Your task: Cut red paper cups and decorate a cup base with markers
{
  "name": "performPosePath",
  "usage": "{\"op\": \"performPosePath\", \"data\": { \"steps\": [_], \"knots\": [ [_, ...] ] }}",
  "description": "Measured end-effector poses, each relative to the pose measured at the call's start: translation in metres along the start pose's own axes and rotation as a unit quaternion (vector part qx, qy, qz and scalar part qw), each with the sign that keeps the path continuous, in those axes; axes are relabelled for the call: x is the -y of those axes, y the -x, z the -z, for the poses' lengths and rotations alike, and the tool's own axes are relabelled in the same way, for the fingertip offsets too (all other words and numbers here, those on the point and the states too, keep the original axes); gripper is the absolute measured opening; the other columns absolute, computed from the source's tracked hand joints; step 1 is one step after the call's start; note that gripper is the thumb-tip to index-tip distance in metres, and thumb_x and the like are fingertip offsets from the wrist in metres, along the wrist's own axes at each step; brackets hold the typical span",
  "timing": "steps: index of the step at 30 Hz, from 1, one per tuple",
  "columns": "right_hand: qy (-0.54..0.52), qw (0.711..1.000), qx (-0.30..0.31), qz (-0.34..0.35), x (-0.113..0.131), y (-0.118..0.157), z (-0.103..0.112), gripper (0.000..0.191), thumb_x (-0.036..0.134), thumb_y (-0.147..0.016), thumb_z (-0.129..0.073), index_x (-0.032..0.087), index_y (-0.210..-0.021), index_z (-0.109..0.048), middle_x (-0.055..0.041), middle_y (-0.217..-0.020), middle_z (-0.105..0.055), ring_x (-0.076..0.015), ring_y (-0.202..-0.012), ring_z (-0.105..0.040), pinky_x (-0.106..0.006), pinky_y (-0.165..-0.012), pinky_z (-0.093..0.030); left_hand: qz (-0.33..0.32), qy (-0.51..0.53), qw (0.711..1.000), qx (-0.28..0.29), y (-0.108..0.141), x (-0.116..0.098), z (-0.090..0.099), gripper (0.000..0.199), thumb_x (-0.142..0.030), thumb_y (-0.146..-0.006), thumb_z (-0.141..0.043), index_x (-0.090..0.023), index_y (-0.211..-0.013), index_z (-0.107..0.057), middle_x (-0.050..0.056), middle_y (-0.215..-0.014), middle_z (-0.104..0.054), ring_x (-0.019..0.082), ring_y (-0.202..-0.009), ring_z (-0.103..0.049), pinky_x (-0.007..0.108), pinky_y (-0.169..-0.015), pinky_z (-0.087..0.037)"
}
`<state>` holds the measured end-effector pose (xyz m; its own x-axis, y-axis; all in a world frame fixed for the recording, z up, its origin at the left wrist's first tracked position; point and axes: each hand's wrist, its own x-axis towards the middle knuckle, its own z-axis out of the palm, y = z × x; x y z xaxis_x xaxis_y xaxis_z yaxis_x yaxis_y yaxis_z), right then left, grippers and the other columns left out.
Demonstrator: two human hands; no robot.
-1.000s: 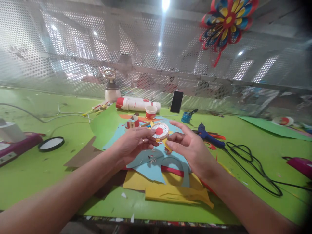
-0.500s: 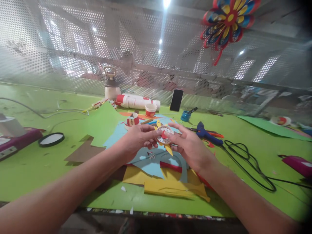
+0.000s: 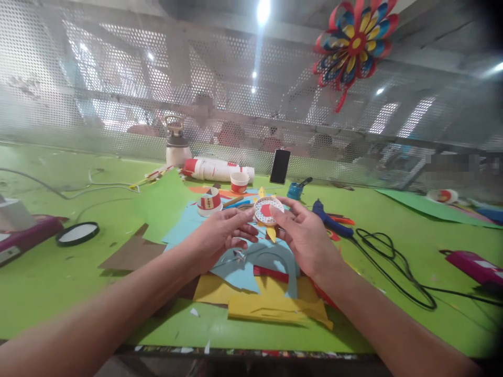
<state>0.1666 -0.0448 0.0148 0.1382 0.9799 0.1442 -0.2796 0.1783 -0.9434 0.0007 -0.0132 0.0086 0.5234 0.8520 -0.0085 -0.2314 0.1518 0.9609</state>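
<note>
A round white paper disc with dark dots and a red centre (image 3: pixel 268 210) is held up over the paper sheets. Yellow pointed pieces (image 3: pixel 271 233) stick out from its edge. My right hand (image 3: pixel 310 235) grips the disc from the right, thumb on its face and the other fingers behind. My left hand (image 3: pixel 222 233) is at the disc's left rim, fingers apart; whether its fingertips touch the rim is unclear. Below the hands lie cut light blue paper (image 3: pixel 236 277) and folded yellow paper (image 3: pixel 275 310).
Paper cups (image 3: pixel 209 201) stand behind my hands, near a row of stacked cups (image 3: pixel 220 170). A blue glue gun (image 3: pixel 332 220) with a black cord lies right. A phone (image 3: pixel 280 166), blue pot (image 3: pixel 295 190), tape roll (image 3: pixel 77 233) and power strip (image 3: pixel 31 235) are around.
My left thumb has moved off the disc's face to its left edge. The disc has turned so its face shows more fully, with my right hand still gripping it. The whole view has shifted slightly.
</note>
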Motion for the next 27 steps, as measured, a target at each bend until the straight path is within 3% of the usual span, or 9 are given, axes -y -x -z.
{"op": "performPosePath", "data": {
  "steps": [3, 10, 17, 24, 27],
  "knots": [
    [-0.002, 1.000, -0.005, 0.018, -0.0008, 0.0024, -0.0031, 0.057, 0.035, -0.063, -0.088, 0.019, -0.108, -0.059, 0.0002, -0.075, -0.072, -0.0124, -0.058, -0.062, -0.026, -0.052, -0.049, -0.035, -0.046, 0.998, 0.011, 0.0034, -0.0007, -0.0045, 0.033, -0.045, -0.085, -0.065, -0.013, -0.083, -0.066, 0.005, -0.078, -0.067, 0.014, -0.072, -0.062, 0.023, -0.061, -0.046],
    [-0.051, 0.997, 0.048, -0.024, -0.0019, 0.0071, -0.0049, 0.046, 0.035, -0.072, -0.083, 0.017, -0.108, -0.061, -0.0037, -0.080, -0.073, -0.0133, -0.057, -0.063, -0.026, -0.052, -0.049, -0.102, -0.178, 0.979, -0.009, 0.0044, -0.0045, -0.0043, 0.028, -0.036, -0.079, -0.071, -0.014, -0.062, -0.067, 0.003, -0.064, -0.067, 0.010, -0.057, -0.051, 0.022, -0.058, -0.041],
    [-0.068, 0.991, 0.091, -0.073, 0.0048, 0.0096, -0.0063, 0.034, 0.039, -0.077, -0.079, 0.016, -0.098, -0.067, -0.0035, -0.076, -0.070, -0.0130, -0.056, -0.062, -0.026, -0.050, -0.052, -0.146, -0.184, 0.972, -0.028, 0.0058, -0.0040, -0.0019, 0.029, -0.038, -0.075, -0.075, -0.014, -0.059, -0.067, 0.002, -0.057, -0.062, 0.011, -0.056, -0.053, 0.024, -0.056, -0.042],
    [-0.095, 0.988, 0.088, -0.082, 0.0072, 0.0092, -0.0032, 0.033, 0.040, -0.075, -0.081, 0.015, -0.093, -0.071, -0.0017, -0.074, -0.070, -0.0084, -0.052, -0.058, -0.023, -0.053, -0.057, -0.167, -0.096, 0.981, 0.012, 0.0052, -0.0007, -0.0035, 0.022, -0.031, -0.066, -0.084, -0.015, -0.069, -0.068, 0.001, -0.070, -0.066, 0.013, -0.066, -0.058, 0.025, -0.064, -0.048],
    [-0.094, 0.989, 0.077, -0.080, 0.0072, 0.0091, -0.0033, 0.034, 0.041, -0.074, -0.081, 0.015, -0.094, -0.071, -0.0014, -0.074, -0.070, -0.0090, -0.053, -0.059, -0.024, -0.053, -0.057, -0.164, -0.089, 0.982, 0.036, 0.0076, -0.0010, -0.0033, 0.020, -0.029, -0.070, -0.081, -0.014, -0.075, -0.069, 0.003, -0.077, -0.066, 0.014, -0.073, -0.059, 0.025, -0.068, -0.048]
  ]
}}
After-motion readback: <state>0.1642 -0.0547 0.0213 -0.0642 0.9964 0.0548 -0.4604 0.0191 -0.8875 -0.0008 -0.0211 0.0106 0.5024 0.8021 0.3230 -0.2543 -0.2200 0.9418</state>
